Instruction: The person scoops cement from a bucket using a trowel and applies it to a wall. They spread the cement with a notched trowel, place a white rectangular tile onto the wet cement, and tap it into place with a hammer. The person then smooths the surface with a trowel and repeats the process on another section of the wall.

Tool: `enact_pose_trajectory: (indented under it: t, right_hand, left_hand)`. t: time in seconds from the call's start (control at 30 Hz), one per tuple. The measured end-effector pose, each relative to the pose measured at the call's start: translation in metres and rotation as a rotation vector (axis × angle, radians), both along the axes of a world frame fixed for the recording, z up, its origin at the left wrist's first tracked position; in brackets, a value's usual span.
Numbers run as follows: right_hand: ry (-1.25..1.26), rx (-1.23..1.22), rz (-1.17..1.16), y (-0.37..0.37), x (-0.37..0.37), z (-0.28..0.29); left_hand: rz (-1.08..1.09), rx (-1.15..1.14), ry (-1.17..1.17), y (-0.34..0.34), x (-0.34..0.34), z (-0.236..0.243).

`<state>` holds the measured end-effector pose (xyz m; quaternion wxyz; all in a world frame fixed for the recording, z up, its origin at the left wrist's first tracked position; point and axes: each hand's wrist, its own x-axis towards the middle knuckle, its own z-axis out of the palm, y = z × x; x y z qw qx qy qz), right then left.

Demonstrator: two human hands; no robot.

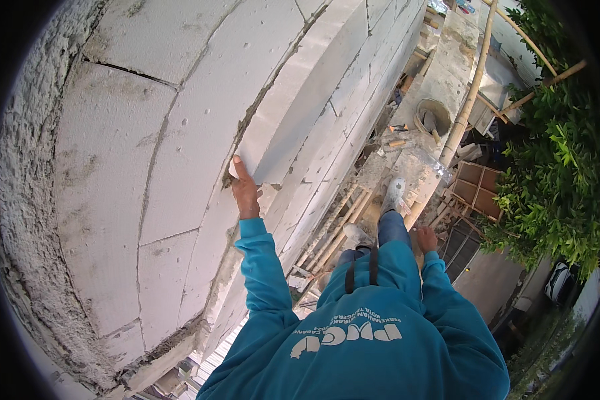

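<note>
My left hand (245, 190) grips the lower end of a long, pale block ledge (293, 93) that juts from the wall of white blocks (107, 167). Its thumb lies against the block's end beside rough grey mortar. My right hand (425, 239) hangs beside my thigh, over the scaffold's outer side, with its fingers loosely bent and nothing visible in them. Both my arms are in teal sleeves, and my two feet in whitish, dirty footwear stand on the scaffold.
Dusty planks (447, 73) run along the wall, holding a bucket (433, 117) and small tools. Bamboo poles (472, 100) edge the platform. Below at the right are wooden frames (477, 190), a drop to paving and leafy branches (547, 173). Rough render (27, 167) borders the blocks at the left.
</note>
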<state>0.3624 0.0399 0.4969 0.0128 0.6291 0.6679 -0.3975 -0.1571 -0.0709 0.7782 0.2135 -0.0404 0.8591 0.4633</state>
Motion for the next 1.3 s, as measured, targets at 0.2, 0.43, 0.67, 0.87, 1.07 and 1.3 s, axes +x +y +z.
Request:
enact_pose_trajectory:
  t: [0.2,0.43,0.67,0.87,1.07,1.3]
  right_hand:
    - [-0.247,-0.248,-0.284,-0.052,0.132,-0.069]
    - [-0.3,-0.342,-0.226,-0.061,0.082,-0.133]
    - [-0.315,-0.369,0.022,0.002,-0.026,-0.327]
    - [-0.467,-0.251,0.101,0.063,-0.07,-0.459]
    - [-0.704,-0.153,0.288,0.074,-0.083,-0.536]
    - [-0.64,0.116,0.353,0.072,-0.07,-0.524]
  left_hand:
    - [-0.13,0.02,0.003,-0.02,0.023,0.007]
    - [-0.177,-0.036,0.02,-0.008,0.033,0.009]
    - [0.013,-0.108,0.069,-0.008,0.016,0.032]
    - [-0.095,-0.037,0.025,-0.054,0.0,0.064]
    - [-0.075,-0.113,0.229,-0.01,0.043,0.036]
    - [0.065,-0.066,0.356,0.005,0.046,0.015]
